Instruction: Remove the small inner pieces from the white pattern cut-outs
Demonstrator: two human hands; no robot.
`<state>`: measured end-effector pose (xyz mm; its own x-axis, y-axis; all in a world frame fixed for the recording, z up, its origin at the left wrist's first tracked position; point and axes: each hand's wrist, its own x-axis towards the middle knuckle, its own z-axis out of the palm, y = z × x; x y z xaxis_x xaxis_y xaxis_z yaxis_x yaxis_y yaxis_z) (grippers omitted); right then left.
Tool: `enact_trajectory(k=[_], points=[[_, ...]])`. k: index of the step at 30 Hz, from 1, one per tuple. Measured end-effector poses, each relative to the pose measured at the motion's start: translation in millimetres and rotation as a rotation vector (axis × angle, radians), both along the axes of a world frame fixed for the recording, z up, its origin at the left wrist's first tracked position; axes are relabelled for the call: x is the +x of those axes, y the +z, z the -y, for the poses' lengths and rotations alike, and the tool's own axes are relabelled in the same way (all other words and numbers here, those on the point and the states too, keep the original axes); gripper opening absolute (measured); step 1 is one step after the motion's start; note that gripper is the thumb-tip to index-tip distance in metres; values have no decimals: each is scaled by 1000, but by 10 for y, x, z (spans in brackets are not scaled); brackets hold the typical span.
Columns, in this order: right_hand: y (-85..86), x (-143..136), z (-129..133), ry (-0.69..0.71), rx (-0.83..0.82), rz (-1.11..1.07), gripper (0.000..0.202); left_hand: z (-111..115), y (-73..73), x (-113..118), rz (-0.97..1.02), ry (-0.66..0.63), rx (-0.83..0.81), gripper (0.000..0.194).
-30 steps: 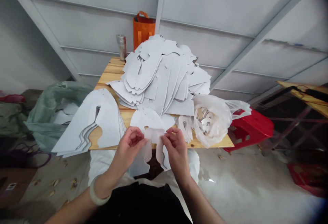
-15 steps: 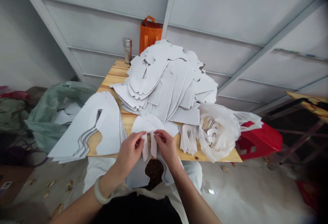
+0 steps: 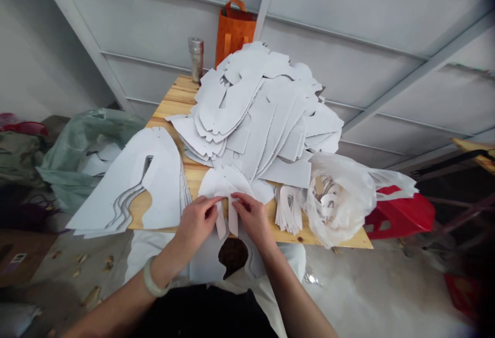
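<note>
Two hands pinch a U-shaped strip at the front edge of a pale, grained wooden table point(image 3: 167, 107), below grey wall panels point(image 3: 162, 23).
From the left: a crinkled green bag point(image 3: 64, 173) on the floor, a fanned stack of smooth white cutouts point(image 3: 164, 193), a shiny metal cup point(image 3: 196, 60), an orange bag point(image 3: 236, 29); here's the left hand point(image 3: 198, 222), thumb and finger on the thin off-white strip point(image 3: 232, 222), its two legs over a larger white sheet point(image 3: 211, 182), the right hand point(image 3: 253, 220) pinching opposite; then a loose bundle of strips point(image 3: 288, 208) and a filmy plastic bag point(image 3: 358, 188).
</note>
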<state>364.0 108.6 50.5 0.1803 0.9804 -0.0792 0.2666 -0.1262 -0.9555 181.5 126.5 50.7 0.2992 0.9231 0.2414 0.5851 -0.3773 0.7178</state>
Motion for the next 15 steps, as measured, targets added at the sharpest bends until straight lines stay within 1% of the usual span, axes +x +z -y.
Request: enact_trajectory(k=[4,15], points=[[-3,17,4,8,-15,-9,33,19,13,-8,11,6,6,32],[1,28,19,8,-41,-14,34,26,-22,-9,12,13,3,29]])
